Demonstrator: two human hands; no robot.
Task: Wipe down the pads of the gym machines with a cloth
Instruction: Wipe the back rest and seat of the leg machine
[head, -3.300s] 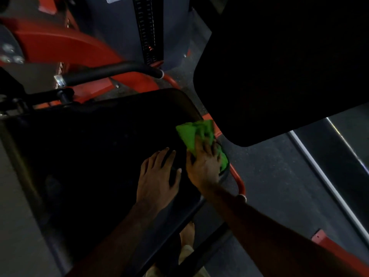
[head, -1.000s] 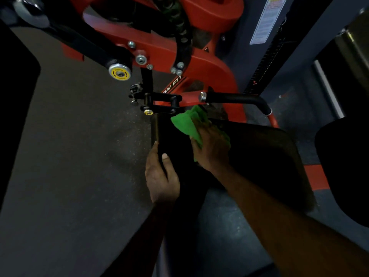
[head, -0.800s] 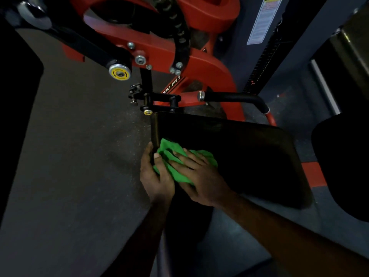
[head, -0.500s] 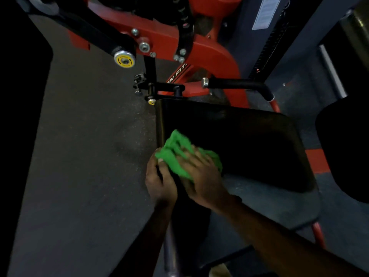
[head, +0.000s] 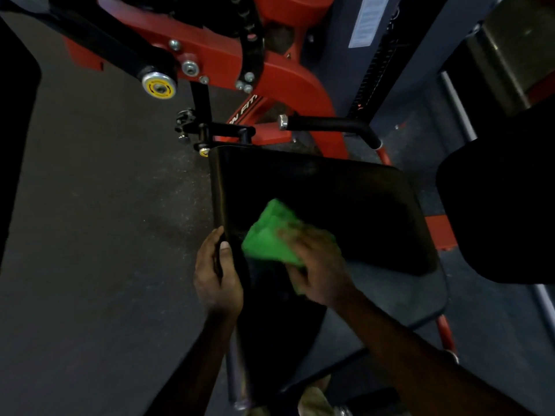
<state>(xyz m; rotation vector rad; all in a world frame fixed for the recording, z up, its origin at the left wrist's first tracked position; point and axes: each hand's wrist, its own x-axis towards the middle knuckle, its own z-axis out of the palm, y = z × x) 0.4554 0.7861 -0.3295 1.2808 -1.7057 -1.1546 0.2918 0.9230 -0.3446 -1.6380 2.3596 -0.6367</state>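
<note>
A person's right hand point(head: 318, 265) pressed a bunched green cloth point(head: 270, 235) against the near left part of a black seat pad point(head: 345, 205) on a red-framed gym machine point(head: 288, 82), fingers curled over the cloth and partly blurred. The left hand point(head: 217, 274) gripped the pad's left edge just beside the cloth, thumb lying on the top surface and fingers wrapped down over the side. The cloth lay on the pad between the two hands, its free corner pointing toward the far side of the pad.

Beyond the pad a black padded handle point(head: 330, 126) jutted from the red frame, and a black adjustment bracket point(head: 207, 130) with a yellow-capped knob point(head: 204, 151) stood at the pad's far left corner. A larger yellow-centred pivot cap point(head: 158, 85) showed higher on the frame. A second black pad point(head: 504, 205) filled the right side, apart from the first. Dark speckled flooring point(head: 99, 235) lay to the left.
</note>
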